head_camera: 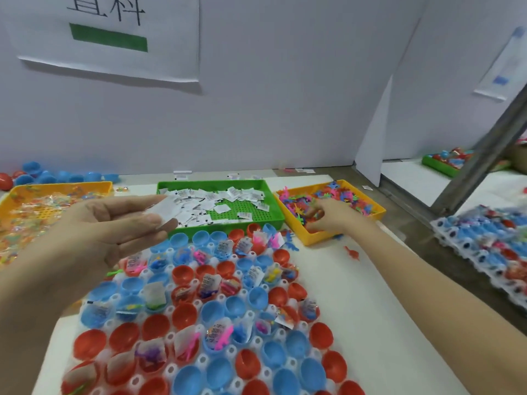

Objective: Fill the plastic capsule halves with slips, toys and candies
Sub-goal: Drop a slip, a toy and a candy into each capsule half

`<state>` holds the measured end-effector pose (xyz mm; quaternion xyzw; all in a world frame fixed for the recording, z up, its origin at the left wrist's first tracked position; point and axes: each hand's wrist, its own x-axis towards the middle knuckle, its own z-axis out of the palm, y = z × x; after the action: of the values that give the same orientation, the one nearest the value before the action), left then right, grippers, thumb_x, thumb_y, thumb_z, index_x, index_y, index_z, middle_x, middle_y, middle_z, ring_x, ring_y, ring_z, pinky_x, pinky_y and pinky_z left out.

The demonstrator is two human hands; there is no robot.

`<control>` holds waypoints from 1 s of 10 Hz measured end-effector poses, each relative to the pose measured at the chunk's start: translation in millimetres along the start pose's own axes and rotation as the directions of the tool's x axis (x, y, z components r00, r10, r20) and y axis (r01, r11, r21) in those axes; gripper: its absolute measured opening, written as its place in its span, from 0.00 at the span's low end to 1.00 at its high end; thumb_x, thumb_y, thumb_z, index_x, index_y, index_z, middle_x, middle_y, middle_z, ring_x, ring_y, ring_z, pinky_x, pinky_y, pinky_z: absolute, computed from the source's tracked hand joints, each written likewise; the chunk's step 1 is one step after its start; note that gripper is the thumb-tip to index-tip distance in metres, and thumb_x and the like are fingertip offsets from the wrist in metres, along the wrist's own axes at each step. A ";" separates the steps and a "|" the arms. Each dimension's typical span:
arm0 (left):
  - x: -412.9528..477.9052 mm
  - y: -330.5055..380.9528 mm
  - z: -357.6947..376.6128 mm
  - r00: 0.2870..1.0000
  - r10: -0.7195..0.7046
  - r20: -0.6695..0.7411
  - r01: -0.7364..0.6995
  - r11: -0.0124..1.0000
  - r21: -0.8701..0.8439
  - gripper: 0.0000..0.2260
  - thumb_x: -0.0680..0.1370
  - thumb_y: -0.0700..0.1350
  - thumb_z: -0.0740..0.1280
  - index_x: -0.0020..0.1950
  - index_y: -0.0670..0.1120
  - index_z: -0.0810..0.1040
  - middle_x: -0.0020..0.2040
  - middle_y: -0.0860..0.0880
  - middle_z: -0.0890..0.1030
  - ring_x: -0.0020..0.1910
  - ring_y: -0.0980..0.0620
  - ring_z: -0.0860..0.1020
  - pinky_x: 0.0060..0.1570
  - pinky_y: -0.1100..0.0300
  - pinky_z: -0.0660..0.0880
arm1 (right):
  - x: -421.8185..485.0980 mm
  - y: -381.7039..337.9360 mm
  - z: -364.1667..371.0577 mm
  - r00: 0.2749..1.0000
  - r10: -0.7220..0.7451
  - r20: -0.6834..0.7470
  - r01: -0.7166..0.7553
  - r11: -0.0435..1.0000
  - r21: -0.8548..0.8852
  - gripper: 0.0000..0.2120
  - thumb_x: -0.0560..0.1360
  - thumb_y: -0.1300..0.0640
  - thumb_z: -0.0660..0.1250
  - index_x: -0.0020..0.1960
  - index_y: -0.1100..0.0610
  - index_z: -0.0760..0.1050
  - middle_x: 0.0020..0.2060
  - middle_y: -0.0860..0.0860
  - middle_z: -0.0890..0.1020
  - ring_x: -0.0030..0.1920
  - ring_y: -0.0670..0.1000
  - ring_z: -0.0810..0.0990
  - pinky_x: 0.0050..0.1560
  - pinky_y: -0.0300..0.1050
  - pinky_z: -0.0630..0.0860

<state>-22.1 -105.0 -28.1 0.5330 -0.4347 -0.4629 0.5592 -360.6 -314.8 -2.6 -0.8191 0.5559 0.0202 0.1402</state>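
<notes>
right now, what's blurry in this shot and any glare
Head view: the white tray of filled capsules at the right edge is smeared, the right hand in the yellow plastic tray is softly blurred, the white paper slip in the left hand lacks sharp edges; lighting is even, without harsh glare.

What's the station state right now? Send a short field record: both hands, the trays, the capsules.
left hand: pinches white slips, held up near the green tray's left end
right hand: down in the yellow tray among toys; grip unclear
green tray: loose paper slips
orange tray: wrapped candies, far left
capsule halves: red and blue, open side up in white holder; some filled, many empty
</notes>
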 end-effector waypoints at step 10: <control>-55.1 49.9 75.3 0.998 -0.020 -0.052 0.009 0.980 -0.201 0.16 0.63 0.33 0.69 0.49 0.40 0.82 0.42 0.39 0.86 0.40 0.45 0.86 0.36 0.63 0.82 | -116.6 -104.3 -25.6 0.898 -0.322 -0.299 0.381 0.231 0.896 0.17 0.64 0.56 0.74 0.53 0.54 0.78 0.38 0.53 0.86 0.38 0.51 0.85 0.35 0.40 0.80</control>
<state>-103.8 -65.4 26.1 0.4894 -0.3667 -0.4938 0.6182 -312.6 -180.0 65.7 -0.6861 0.2675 -0.3578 0.5742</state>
